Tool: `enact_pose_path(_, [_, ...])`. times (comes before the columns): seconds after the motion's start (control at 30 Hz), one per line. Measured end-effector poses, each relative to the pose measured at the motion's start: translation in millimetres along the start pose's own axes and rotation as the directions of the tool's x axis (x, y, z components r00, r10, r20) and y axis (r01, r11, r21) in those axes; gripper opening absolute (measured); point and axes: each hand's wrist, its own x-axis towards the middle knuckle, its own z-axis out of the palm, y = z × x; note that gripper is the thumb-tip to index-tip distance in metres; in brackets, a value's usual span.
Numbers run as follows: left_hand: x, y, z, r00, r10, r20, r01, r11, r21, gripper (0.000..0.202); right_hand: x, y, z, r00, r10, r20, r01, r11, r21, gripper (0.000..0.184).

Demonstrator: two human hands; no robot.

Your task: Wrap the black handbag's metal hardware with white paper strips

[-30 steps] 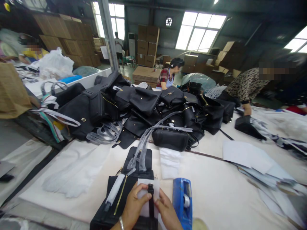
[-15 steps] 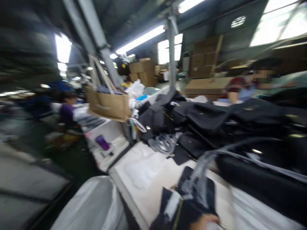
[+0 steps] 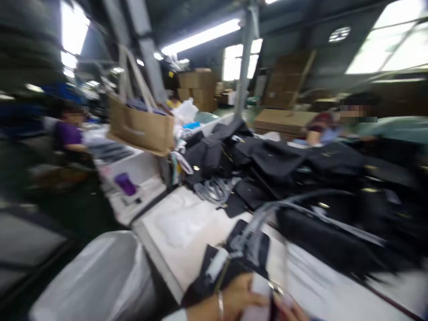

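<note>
A black handbag (image 3: 240,268) with gold zip and wrapped handles (image 3: 251,243) lies at the table's near edge, low in the view. My left hand (image 3: 230,296), with a bracelet at the wrist, reaches over it from the left, fingers bent around a pale, paper-like strip (image 3: 260,285). Just right of that strip is a gold metal fitting (image 3: 276,287). My right hand (image 3: 291,310) shows only in part at the bottom edge, its fingers closed beside the fitting. What it grips is blurred and cut off.
Black bags (image 3: 274,156) are heaped across the table's back and right. A long black bag (image 3: 321,236) lies nearer. A tan tote (image 3: 140,127) hangs by a post. Left stand a white sack (image 3: 100,276) and a purple spool (image 3: 125,183). Two people (image 3: 72,133) sit beyond.
The view has turned slightly right, so things sit further left. My left hand has come fully into view over the bag, and fingers of my right hand now show beside it.
</note>
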Motion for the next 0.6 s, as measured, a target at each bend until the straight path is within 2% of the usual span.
enact_pose_path(0.07, [4.9,-16.0,4.9,0.989,-0.064,0.135,0.058,0.997,0.048,0.048,-23.7,-2.7,-55.3,0.993,0.015,-0.118,-0.014,1.000,0.012,0.046])
enact_pose_path(0.1, [9.6,-21.7,4.6,0.981,-0.072,0.182,0.058,0.995,0.080,0.048,-32.4,-5.1,-73.5,0.989,0.016,-0.147,-0.011,0.999,0.035,0.047])
enact_pose_path(0.17, [18.6,-30.8,3.1,0.971,-0.062,0.230,0.036,0.992,0.117,0.048,-41.4,-9.2,-92.9,0.987,0.000,-0.163,0.014,0.996,0.090,0.042])
enact_pose_path(0.37, [21.1,-44.1,5.0,0.982,-0.059,0.177,0.029,0.985,0.167,0.052,-41.4,-4.3,-94.1,0.980,-0.079,-0.183,0.078,0.997,-0.010,0.039])
enact_pose_path(0.47, [21.5,-39.7,7.0,0.986,-0.068,0.154,0.036,0.978,0.205,0.054,-39.4,3.0,-96.5,0.971,-0.084,-0.222,0.073,0.996,-0.056,0.041])
enact_pose_path(0.6, [23.1,-28.0,10.9,0.988,-0.072,0.133,0.036,0.966,0.257,0.054,-34.0,7.9,-94.5,0.956,-0.030,-0.291,0.040,0.999,0.028,0.044])
